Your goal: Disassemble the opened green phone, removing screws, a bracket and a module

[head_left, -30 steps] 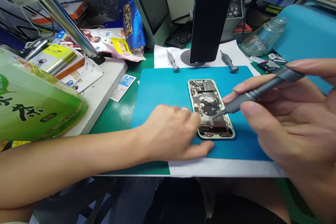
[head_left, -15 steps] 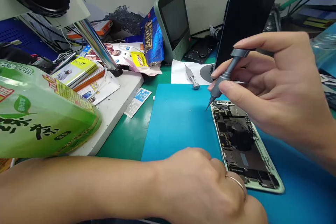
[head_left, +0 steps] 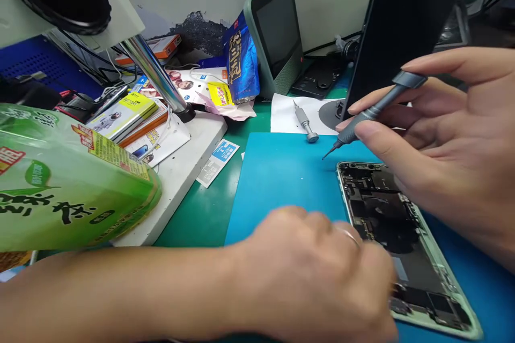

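Between the thumb and fingers of my right hand (head_left: pixel 446 134) is a slim grey precision screwdriver (head_left: pixel 376 110), its tip slanting down to the left above the mat. An opened smartphone (head_left: pixel 406 246) with a pale green frame lies on the blue mat (head_left: pixel 281 182), its circuit boards and dark inner parts exposed. My left hand (head_left: pixel 322 278), wearing a ring, is curled at the phone's left edge and covers part of it. Its fingertips are turned away from view, so what they hold, if anything, is hidden.
A second grey screwdriver (head_left: pixel 304 122) lies on white paper behind the mat. A black screen (head_left: pixel 406 32) on a round-based stand rises at the back, beside a grey-green smart display (head_left: pixel 277 37). At left are a large green tea bottle (head_left: pixel 76 182) and a white stand base (head_left: pixel 181 171) with a metal post.
My right hand has tilted the screwdriver flatter. My left hand has moved up along the phone's left edge. The whole view has shifted slightly, with the phone now lower and farther right.
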